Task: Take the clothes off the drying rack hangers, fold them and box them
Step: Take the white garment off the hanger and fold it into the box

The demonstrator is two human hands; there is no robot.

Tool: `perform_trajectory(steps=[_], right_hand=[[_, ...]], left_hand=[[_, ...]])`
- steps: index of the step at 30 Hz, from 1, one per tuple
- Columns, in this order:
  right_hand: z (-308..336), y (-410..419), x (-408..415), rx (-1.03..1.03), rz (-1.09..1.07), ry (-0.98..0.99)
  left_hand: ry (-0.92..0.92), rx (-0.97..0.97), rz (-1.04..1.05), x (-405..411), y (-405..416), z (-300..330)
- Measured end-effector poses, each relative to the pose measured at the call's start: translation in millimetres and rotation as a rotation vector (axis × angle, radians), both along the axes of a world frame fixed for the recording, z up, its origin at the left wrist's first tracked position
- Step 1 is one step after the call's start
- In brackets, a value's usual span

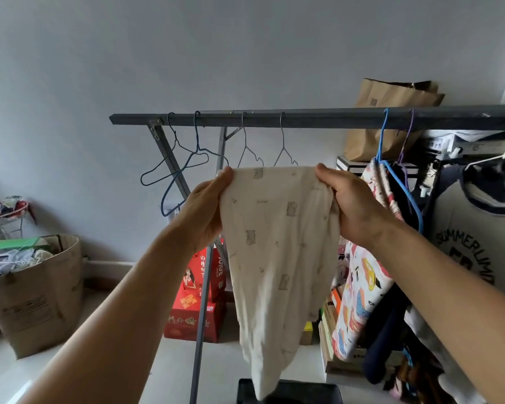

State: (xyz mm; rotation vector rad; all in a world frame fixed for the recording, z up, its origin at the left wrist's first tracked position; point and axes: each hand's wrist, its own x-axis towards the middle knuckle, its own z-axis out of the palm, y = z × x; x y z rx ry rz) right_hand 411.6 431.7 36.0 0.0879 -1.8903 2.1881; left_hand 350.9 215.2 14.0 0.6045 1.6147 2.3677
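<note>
A cream garment [277, 258] with a faint grey animal print hangs in front of the drying rack [303, 117], held up by both hands at its top edge. The left hand [207, 211] pinches the top left corner, thumb on the near face of the cloth and fingers curled behind it; the right hand [353, 208] grips the top right corner the same way, with some cloth bunched under the palm. The top edge runs level from left to right between the two hands, just below the rack's rail. From there the garment's long axis runs straight down, and it narrows to a tip that hangs over a dark box [289, 392] on the floor at the bottom of the view; whether the tip touches the box I cannot tell. It may be a small pair of trousers, though the folds hide its cut. Behind it, four bare wire hangers [187, 161] hang on the left part of the rail. To the right, a colourful printed garment [359, 293] and a white T-shirt [473, 252] with dark lettering hang on the rail. A brown paper bag [391, 118] sits up behind the rail, red boxes [196, 310] stand on the floor beyond the rack, and a cardboard box [38, 295] full of odds and ends sits far left.
</note>
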Motion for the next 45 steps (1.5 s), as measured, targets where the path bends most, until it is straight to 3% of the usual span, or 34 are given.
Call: perform_trajectory(steps=[3,5,6,8,10,16,25,30,35,37,40,42,45], right_hand=[[5.1,-1.3,-4.6,-0.091,0.018,-0.064],[8.0,-0.8,-6.7,-0.089,0.005,-0.085],[8.7,0.6,-7.8,-0.083,0.004,-0.094],[5.7,5.4,-9.8,-0.074,-0.006,-0.112],[1.1,9.3,-9.3,-0.073,-0.033,-0.127],[-18.1,20.7,-11.8,-0.171,-0.064,-0.239],[-97.1,-3.4,22.2,-0.287,0.289,-0.415],[-100.1,5.9,10.8,-0.171,-0.099,-0.311],[-99.5,5.4,16.6,0.171,-0.416,-0.281],[-103.2,7.1,18.3,0.22,-0.477,-0.241],[-103.6,14.8,25.6,0.047,-0.344,-0.212],[-100.0,20.9,34.6,-0.05,-0.176,-0.225],[-97.5,28.7,45.7,0.126,-0.043,-0.205]], left_hand=[[-0.162,0.202,-0.225,8.0,2.2,-13.8],[-0.228,0.175,-0.314,5.2,8.0,-38.0],[-0.22,0.167,-0.492,9.1,12.9,-50.8],[-0.128,0.021,-0.533,16.8,13.8,-61.4],[-0.073,-0.043,-0.491,19.8,15.4,-60.9],[-0.194,-0.099,-0.22,11.9,14.5,-51.0],[-0.224,-0.165,-0.11,17.0,21.9,-45.8],[-0.193,-0.257,-0.059,22.7,22.9,-53.3],[-0.178,-0.349,0.173,33.5,40.0,-68.3],[-0.145,-0.415,0.281,37.3,46.2,-73.1],[-0.144,-0.408,0.356,42.7,49.5,-78.4],[-0.109,-0.375,0.283,48.0,47.7,-78.7],[0.003,-0.426,0.172,53.5,44.0,-82.4]])
